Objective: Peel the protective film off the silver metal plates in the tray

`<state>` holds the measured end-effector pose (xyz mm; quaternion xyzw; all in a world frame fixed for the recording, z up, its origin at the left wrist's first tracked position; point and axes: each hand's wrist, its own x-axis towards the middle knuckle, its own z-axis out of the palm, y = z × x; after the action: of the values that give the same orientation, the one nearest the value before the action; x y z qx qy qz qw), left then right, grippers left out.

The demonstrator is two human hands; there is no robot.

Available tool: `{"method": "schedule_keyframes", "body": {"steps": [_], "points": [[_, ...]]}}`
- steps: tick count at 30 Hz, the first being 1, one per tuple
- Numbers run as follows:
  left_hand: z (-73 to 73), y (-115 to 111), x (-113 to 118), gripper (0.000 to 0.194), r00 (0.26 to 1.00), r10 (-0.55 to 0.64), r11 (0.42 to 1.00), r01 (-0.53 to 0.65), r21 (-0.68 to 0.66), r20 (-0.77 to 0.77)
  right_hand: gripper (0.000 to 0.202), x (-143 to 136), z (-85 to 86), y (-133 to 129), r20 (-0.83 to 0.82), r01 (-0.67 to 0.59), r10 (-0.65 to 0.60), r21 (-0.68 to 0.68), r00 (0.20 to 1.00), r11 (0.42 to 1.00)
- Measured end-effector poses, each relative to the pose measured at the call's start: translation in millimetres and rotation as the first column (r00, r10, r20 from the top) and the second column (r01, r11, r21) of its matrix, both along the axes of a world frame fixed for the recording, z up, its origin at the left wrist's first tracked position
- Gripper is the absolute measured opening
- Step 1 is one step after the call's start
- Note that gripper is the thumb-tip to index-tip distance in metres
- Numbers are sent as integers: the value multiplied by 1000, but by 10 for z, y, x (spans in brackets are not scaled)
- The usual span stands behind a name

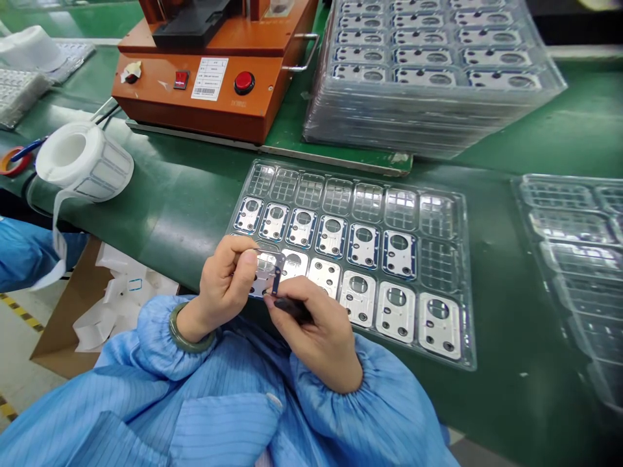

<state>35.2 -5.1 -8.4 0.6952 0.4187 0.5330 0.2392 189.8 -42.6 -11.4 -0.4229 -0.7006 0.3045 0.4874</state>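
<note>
My left hand (226, 285) is closed, pinching a small silver metal plate (261, 280) with a large round hole by its upper left side. A dark blue strip runs along the plate's right edge. My right hand (316, 324) is wrapped around a slim, dark-handled tool (292, 308), its fingertips touching the plate's lower right corner; the tool's tip is hard to make out. Beneath and beyond both hands lies a clear plastic tray (470, 279). Its middle row holds several blue-edged plates (332, 235), and the front row several silver plates (440, 326).
Behind the tray stands an orange machine (170, 110) with a red button, beside a tall stack of filled trays (389, 117). Left are a white label roll (104, 168) and a cardboard box (63, 350) of white backing scraps. More clear trays (579, 259) lie right.
</note>
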Motion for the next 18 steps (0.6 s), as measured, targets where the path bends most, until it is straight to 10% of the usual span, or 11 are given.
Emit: {"method": "schedule_keyframes", "body": {"steps": [18], "points": [[21,38,41,7,989,83,991,-70,113,-121,8,-39,-47,-17,69,190,-224,326,972,926]]}}
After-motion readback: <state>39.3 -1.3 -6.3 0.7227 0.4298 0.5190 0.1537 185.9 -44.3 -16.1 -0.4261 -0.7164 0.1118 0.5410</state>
